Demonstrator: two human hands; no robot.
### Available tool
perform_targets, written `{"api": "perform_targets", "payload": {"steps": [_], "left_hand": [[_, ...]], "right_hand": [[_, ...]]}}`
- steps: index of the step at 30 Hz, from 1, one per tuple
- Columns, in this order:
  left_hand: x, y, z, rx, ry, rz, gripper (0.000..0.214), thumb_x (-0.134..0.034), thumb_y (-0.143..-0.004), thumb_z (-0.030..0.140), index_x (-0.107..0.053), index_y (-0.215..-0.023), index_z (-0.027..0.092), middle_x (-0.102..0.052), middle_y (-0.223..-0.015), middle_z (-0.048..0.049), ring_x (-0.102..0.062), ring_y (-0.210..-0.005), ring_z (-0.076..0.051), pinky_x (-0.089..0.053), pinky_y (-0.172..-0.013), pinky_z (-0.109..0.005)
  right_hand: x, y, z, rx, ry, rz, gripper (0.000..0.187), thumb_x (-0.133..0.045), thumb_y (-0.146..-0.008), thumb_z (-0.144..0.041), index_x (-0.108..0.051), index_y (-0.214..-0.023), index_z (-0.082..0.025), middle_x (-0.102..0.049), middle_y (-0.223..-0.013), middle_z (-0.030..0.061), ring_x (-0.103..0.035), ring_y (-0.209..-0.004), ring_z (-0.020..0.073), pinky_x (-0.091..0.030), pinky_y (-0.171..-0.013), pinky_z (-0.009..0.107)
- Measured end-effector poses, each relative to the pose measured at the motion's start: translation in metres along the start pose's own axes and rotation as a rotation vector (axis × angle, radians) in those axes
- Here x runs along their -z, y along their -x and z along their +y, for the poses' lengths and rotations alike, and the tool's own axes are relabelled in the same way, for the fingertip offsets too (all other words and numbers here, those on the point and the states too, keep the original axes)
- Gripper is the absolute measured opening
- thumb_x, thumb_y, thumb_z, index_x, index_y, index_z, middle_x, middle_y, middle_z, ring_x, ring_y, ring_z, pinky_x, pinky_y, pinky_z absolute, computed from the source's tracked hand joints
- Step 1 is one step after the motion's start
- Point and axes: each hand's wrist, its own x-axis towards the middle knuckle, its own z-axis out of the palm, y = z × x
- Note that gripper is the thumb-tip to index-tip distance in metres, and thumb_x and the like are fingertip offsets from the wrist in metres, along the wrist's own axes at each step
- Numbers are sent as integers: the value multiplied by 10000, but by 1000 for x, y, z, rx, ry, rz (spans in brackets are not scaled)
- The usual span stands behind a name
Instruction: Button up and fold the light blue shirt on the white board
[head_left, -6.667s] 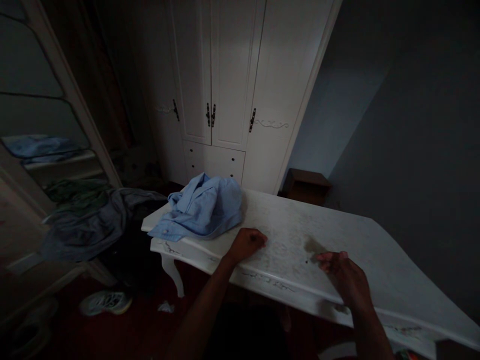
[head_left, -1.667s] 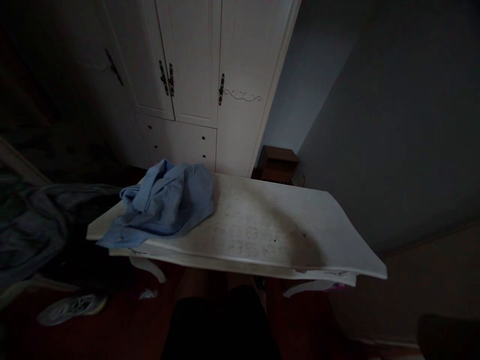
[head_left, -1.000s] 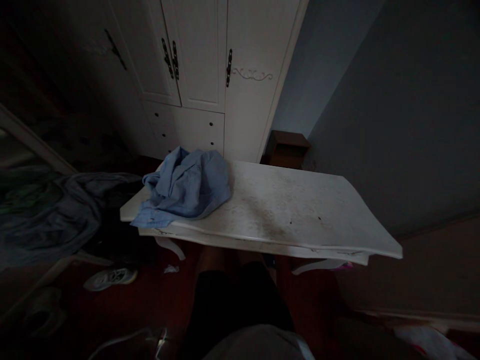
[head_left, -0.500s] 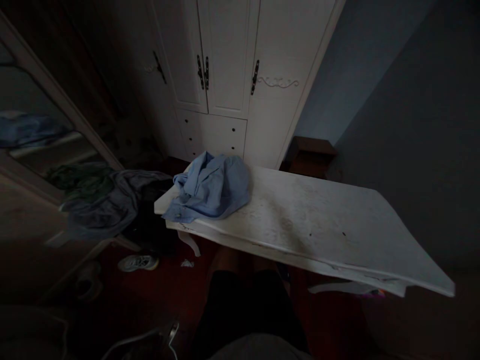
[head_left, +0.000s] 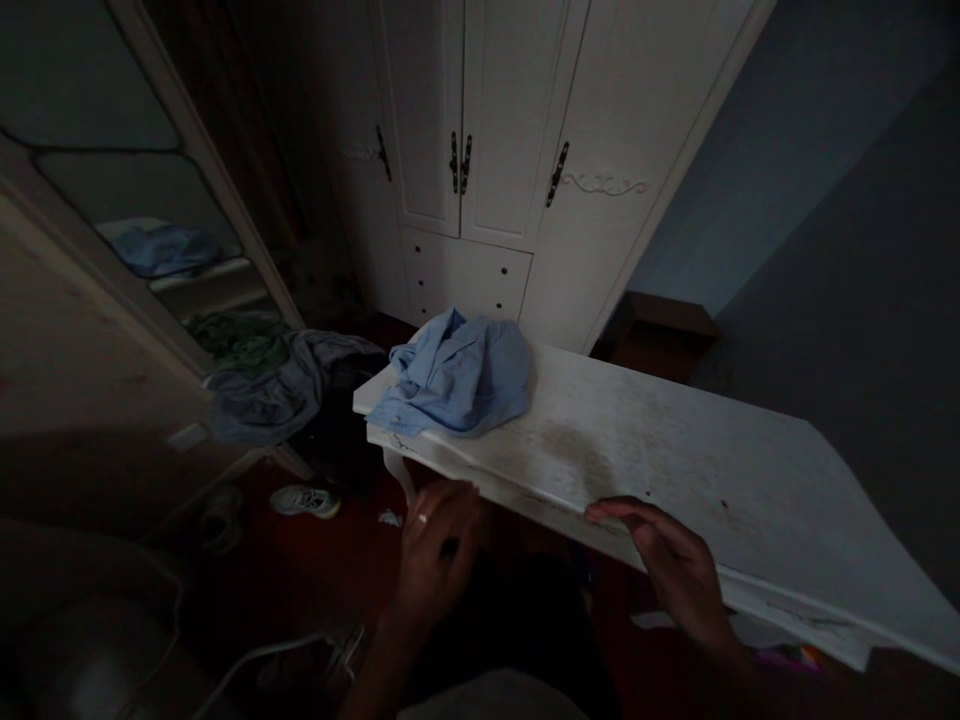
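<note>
hovering by the table (head_left: 720, 440) edge: right hand (head_left: 671, 565) unclosed, left hand (head_left: 427, 550) curled (contents unclear); shirt (head_left: 465, 375) likely wants light handling.

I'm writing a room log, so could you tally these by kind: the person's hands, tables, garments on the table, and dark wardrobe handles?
Hands (left hand, right hand): 2
White table: 1
Blue garment: 1
Dark handles: 4
Total: 8

Home, white wardrobe (head_left: 499, 130), mirror (head_left: 139, 185), sneaker (head_left: 304, 501)

Garment (head_left: 465, 378) on table (head_left: 697, 430), before wardrobe (head_left: 506, 110).
</note>
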Motion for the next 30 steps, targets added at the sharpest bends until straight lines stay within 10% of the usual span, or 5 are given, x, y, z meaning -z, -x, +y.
{"api": "perform_targets", "payload": {"steps": [8, 18, 24, 30], "left_hand": [[-42, -77, -50, 12, -359, -181, 483, -537, -905, 237, -484, -1379, 161, -414, -1515, -147, -214, -1472, -321, -303, -1107, -538], [-55, -94, -68, 70, -281, -93, 284, -473, -953, 302, -697, -1079, 182, -731, -1053, -102, -630, -1012, -266, -447, -909, -421], [-26, -126, -18, 88, 4, 182, 325, -499, -938, 434, -706, -942, 183, -724, -863, -60, -639, -814, -214, -484, -768, -341], [-18, -165, 45, 8, 409, 317, 444, -517, -891, 595, -701, -892, 191, -680, -796, -34, -622, -768, -184, -502, -712, -296]], "right_hand": [[-10, 1, 17, -54, -69, -102, 290, -559, -917, -462, -764, -914, -257, -764, -885, 57, -723, -860, 224, -584, -789, 293], [14, 22, 57, -248, -34, -74, 361, -635, -826, -551, -775, -797, -219, -759, -790, 88, -726, -772, 257, -607, -724, 328], [46, 21, 75, -233, -21, 128, 308, -638, -841, -517, -756, -857, -233, -756, -841, 70, -718, -797, 231, -592, -767, 312], [31, -2, 77, -174, -197, 71, 337, -660, -860, -419, -632, -1152, -253, -715, -1075, 87, -674, -1020, 240, -557, -874, 384]]}}
